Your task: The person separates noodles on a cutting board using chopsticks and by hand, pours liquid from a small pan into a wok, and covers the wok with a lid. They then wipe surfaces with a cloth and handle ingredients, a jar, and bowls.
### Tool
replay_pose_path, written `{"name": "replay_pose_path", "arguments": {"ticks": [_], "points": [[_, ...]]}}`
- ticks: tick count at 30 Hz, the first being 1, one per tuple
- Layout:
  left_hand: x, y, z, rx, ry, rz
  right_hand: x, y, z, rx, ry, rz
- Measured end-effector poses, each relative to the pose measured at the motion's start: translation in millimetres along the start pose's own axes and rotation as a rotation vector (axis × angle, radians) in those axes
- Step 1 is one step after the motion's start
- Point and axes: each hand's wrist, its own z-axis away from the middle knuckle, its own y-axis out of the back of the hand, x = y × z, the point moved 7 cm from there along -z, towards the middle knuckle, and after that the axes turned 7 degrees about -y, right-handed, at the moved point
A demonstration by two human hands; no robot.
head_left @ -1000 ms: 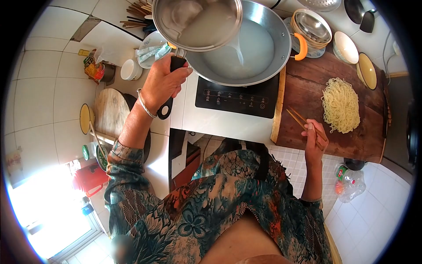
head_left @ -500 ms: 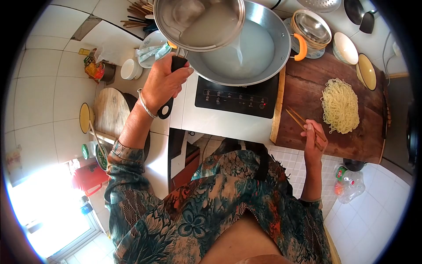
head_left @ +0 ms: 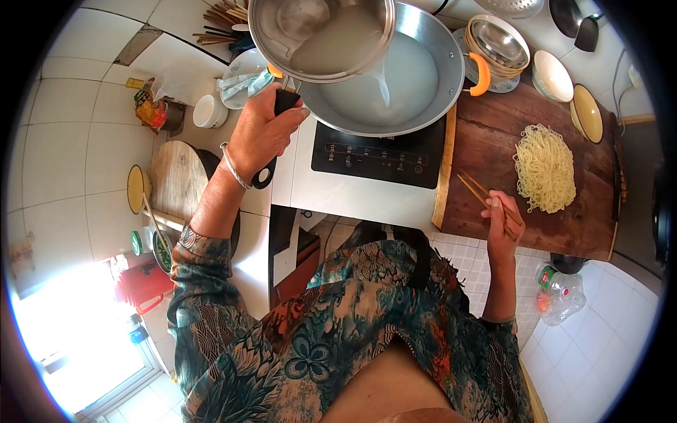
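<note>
My left hand (head_left: 266, 130) is wrapped round the black handle of a steel saucepan (head_left: 271, 42). The saucepan is tilted over a large wok (head_left: 457, 67), and cloudy liquid runs from its rim into the wok. Pale, cloudy liquid (head_left: 409, 88) covers the wok's bottom. In my right hand (head_left: 505, 217) is a pair of wooden chopsticks (head_left: 474, 185), pointing up and left above the cutting board (head_left: 486, 141). A heap of pale noodles (head_left: 545, 169) lies on the board, beyond my right hand and apart from the chopsticks.
The wok stands on an induction cooker (head_left: 377, 158). Stacked bowls (head_left: 499, 46), a white bowl (head_left: 552, 76) and a yellow bowl (head_left: 587, 114) stand behind the board. At left are a white cup (head_left: 210, 111) and a round wooden board (head_left: 176, 176). A plastic bottle (head_left: 564, 299) is at lower right.
Liquid keeps running from the tilted saucepan into the wok. Both hands hold nearly the same places. The small red light on the cooker panel no longer shows.
</note>
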Motion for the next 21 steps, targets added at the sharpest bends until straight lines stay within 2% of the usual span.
{"name": "replay_pose_path", "arguments": {"ticks": [21], "points": [[-2.9,-3.5,-3.0,0.003,-0.037,-0.104,-1.5,0.6,-3.5,0.002,-0.011,0.030]]}}
